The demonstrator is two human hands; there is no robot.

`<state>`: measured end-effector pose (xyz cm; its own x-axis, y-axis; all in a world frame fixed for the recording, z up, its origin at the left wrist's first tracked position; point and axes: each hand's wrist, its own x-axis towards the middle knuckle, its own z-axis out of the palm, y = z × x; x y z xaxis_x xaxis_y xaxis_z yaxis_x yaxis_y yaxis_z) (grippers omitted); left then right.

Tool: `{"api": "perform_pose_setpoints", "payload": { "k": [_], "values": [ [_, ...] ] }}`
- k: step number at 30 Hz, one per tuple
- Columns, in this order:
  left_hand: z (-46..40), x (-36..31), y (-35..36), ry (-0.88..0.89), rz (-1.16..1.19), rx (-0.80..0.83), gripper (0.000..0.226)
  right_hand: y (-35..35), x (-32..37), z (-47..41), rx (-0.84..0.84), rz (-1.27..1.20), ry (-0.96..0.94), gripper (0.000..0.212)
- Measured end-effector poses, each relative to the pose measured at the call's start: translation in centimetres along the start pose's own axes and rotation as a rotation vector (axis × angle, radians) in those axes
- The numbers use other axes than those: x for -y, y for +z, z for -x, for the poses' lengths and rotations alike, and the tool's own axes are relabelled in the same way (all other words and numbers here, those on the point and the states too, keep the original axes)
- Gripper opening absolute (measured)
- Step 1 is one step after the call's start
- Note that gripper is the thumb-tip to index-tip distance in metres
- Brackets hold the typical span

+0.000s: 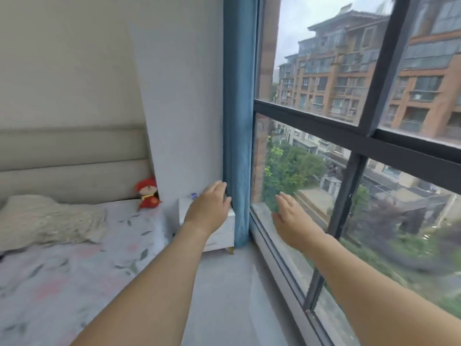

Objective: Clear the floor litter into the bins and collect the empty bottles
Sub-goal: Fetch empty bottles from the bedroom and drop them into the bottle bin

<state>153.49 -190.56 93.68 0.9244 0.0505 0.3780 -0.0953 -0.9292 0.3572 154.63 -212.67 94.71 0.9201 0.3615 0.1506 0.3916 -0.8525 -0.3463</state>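
Hands reach out together toward the middle of the frame: the left hand [209,208] is at the curtain [238,121], fingers loosely extended near its lower fold and gripping nothing, though whether they touch the cloth I cannot tell; the right hand [290,217] hovers flat and open in front of the window [324,171], holding nothing either. No litter, no bin, no bottle shows clearly anywhere; a small purple-and-white thing [194,195] sits on the nightstand [222,231] just above the left hand, too small to name. My read: this is a search step, checking the corner behind the curtain for stray rubbish, and nothing is collected yet. Next move likely calls for drawing the curtain aside with the left hand and looking down into the gap beside the nightstand. Room is tight there: the nightstand is wedged between bed [74,258] and curtain at centre frame, wall close behind. Open floor [224,295] runs as a narrow grey strip from bottom centre up to the nightstand, bed edge on the left, window sill [282,270] on the right.
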Motion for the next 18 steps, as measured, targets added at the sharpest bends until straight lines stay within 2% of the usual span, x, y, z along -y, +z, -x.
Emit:
{"api": "perform_pose_setpoints", "payload": {
  "k": [3,9,13,18],
  "values": [
    [-1.7,5.2,-0.2,-0.132,-0.043,-0.032,0.033,3.3,2.3,-6.2,0.073,-0.029,-0.129,0.055],
    [-8.7,13.4,1.6,-0.238,-0.128,-0.075,0.042,8.9,4.2,-19.0,0.140,-0.070,-0.267,0.055],
    [-16.7,19.4,4.6,-0.254,-0.152,-0.080,0.046,12.2,3.5,-29.5,0.143,-0.088,-0.284,0.052],
    [-29.2,25.3,6.5,-0.241,-0.147,-0.018,0.049,13.3,2.1,-43.1,0.177,-0.056,-0.213,0.055]
  ]
}}
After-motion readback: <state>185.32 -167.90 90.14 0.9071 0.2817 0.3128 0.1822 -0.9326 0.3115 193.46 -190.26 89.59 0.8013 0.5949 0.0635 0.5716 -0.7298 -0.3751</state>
